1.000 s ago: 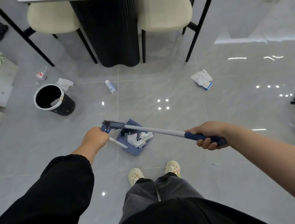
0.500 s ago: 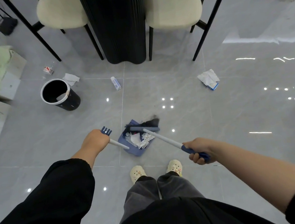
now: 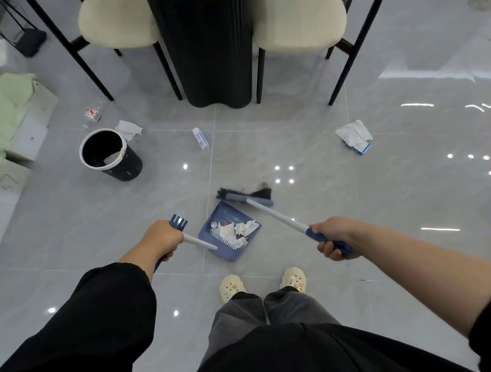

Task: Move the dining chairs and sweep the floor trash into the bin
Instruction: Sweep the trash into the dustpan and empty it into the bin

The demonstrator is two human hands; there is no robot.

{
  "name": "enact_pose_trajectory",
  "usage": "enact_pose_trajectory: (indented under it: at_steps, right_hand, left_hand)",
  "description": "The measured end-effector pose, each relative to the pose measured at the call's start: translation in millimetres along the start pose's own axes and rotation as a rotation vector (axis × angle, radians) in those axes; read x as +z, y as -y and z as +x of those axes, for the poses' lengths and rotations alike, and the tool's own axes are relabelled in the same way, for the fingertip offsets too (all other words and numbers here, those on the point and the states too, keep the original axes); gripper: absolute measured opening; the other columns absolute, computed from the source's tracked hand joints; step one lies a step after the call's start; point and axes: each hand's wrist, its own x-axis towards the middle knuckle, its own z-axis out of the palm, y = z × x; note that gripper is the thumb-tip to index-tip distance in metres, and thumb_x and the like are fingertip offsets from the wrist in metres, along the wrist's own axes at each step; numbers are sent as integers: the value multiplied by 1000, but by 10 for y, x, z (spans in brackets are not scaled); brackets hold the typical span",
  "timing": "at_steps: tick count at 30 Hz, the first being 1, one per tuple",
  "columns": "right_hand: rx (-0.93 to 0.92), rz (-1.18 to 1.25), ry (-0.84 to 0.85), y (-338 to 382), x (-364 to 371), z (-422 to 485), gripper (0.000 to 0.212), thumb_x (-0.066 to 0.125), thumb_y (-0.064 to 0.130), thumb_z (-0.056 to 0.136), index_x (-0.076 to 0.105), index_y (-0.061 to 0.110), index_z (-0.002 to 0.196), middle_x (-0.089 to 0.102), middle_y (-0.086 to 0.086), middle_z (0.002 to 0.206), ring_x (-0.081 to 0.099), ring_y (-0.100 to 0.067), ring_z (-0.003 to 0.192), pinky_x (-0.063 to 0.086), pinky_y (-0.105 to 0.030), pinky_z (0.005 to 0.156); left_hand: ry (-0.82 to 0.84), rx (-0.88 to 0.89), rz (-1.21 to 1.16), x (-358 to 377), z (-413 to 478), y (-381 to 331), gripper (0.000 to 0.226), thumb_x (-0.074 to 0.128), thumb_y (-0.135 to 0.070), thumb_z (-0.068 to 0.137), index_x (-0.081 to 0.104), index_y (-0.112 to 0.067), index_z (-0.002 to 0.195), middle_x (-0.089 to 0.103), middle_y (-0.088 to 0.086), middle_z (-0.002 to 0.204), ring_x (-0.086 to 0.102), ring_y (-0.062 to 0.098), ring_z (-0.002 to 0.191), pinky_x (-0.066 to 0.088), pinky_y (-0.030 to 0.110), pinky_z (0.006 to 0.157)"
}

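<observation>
Handle of dustpan (image 3: 229,212) gripped by left hand (image 3: 162,241), broom (image 3: 275,214) by right hand (image 3: 335,236), bristles (image 3: 246,191) at dustpan's 12 o'clock edge, bin (image 3: 129,166) at 10 o'clock

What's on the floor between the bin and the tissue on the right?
A small bottle lies between the bin and the tissue; otherwise the floor is bare, in the head view.
</observation>
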Motion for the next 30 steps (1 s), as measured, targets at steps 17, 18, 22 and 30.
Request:
enact_pose_trajectory:
  at_steps: [17,18,22,30]
  right_hand:
    - [-211,-208,-189,341,350,-129,37,34,20,97,54,17,129,44,-7,62,36,-12,39,29,-14,42]
    - [-217,-204,-198,412,353,-101,36,34,18,97,55,17,126,45,-7,62,36,-12,37,29,-12,41]
    - [-191,-176,-202,659,371,-154,23,34,11,96,56,7,103,43,-6,59,34,-13,44,26,-7,33]
    - [-387,-246,-195,1052,780,-408,29,38,10,96,38,16,68,40,-2,62,36,-13,48,33,-19,37]
  left_hand:
    - [130,-40,-221,6,-234,-111,16,39,-1,93,50,-8,103,60,14,72,52,22,54,35,24,52]
    - [112,-44,-229,5,-270,-135,16,39,-2,93,50,-8,103,60,13,71,51,21,54,35,24,51]
    - [67,-30,-253,-154,-417,-221,17,37,-8,97,52,-9,105,59,12,72,48,18,54,35,25,52]
    - [-69,51,-261,-1039,-563,-99,19,37,-8,96,55,-12,95,51,8,67,41,15,52,33,24,48]
